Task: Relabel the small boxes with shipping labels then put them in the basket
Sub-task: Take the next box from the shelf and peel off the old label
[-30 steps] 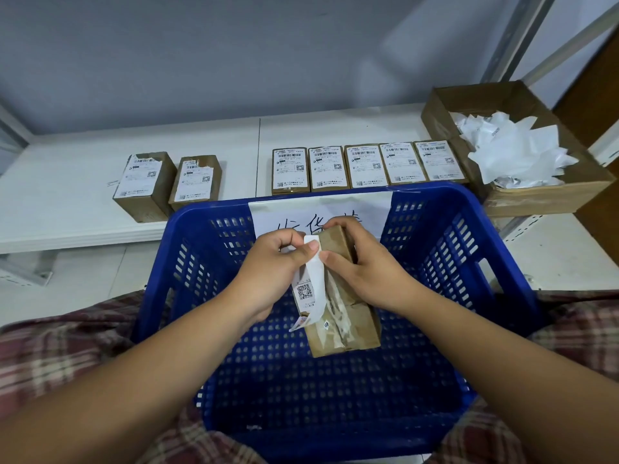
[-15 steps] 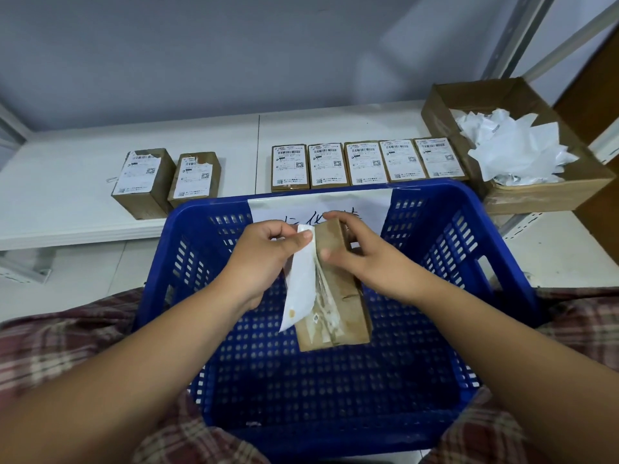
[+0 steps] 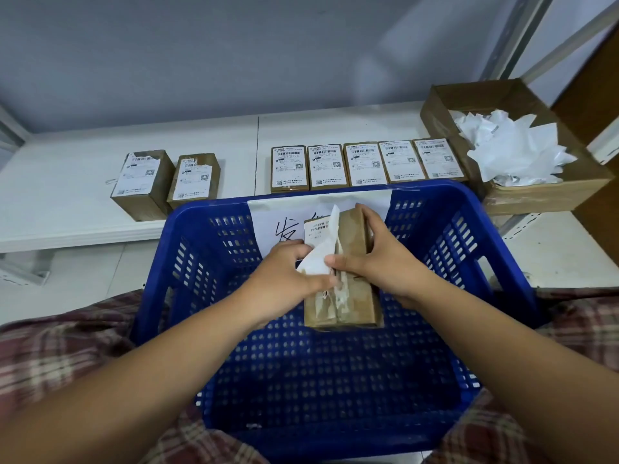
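Before the white tabletop (image 3: 217, 145), the right hand (image 3: 385, 266) grips a small box (image 3: 355, 296) over the basket (image 3: 207, 262); the left hand (image 3: 284, 279) pinches its half-peeled label (image 3: 318, 259), which a hasty pull could tear.

bright blue plastic basket (image 3: 207, 209) with a grid of little holes, plain brown cardboard box (image 3: 351, 236) with a white paper label (image 3: 320, 256) printed in black, white shelf (image 3: 67, 195), faded red-and-grey plaid cloth (image 3: 57, 346), flat grey wall (image 3: 201, 61) behind
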`<state>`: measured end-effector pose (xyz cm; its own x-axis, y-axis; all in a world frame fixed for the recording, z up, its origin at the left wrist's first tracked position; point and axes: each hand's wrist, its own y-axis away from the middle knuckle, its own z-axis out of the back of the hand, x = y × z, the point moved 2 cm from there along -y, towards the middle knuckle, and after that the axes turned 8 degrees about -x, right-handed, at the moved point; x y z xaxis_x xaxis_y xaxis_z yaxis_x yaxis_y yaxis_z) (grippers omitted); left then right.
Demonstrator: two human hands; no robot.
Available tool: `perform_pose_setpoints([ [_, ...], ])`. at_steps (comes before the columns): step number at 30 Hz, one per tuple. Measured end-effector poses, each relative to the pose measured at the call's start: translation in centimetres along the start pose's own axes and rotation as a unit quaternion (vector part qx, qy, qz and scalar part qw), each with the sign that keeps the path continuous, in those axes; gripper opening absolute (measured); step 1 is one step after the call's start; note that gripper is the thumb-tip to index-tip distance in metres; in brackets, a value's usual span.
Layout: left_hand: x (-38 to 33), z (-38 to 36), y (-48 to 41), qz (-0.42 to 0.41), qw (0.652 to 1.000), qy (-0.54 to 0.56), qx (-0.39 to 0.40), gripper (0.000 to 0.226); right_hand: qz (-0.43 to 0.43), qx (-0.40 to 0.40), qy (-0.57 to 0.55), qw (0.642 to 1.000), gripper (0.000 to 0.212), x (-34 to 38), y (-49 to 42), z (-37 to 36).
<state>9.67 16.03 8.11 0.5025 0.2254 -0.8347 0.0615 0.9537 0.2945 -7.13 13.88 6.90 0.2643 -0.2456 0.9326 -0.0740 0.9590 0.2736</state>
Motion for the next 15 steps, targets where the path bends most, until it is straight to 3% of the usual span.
perform_pose_setpoints([
  [2, -0.3, 0.0, 0.2, 0.004, 0.999, 0.018, -0.031, 0.021, -0.004, 0.001, -0.013, 1.000, 0.113, -0.2, -0.1, 0.0],
  [6, -0.6, 0.8, -0.1, 0.003, 0.995, 0.040, -0.090, 0.016, -0.034, 0.029, -0.036, 0.998, 0.137, -0.2, 0.2, -0.5],
  [15, -0.6, 1.2, -0.4, 0.001, 0.992, 0.044, -0.122, 0.017, -0.045, 0.026, -0.089, 0.995, 0.101, -0.9, 0.9, -1.6],
])
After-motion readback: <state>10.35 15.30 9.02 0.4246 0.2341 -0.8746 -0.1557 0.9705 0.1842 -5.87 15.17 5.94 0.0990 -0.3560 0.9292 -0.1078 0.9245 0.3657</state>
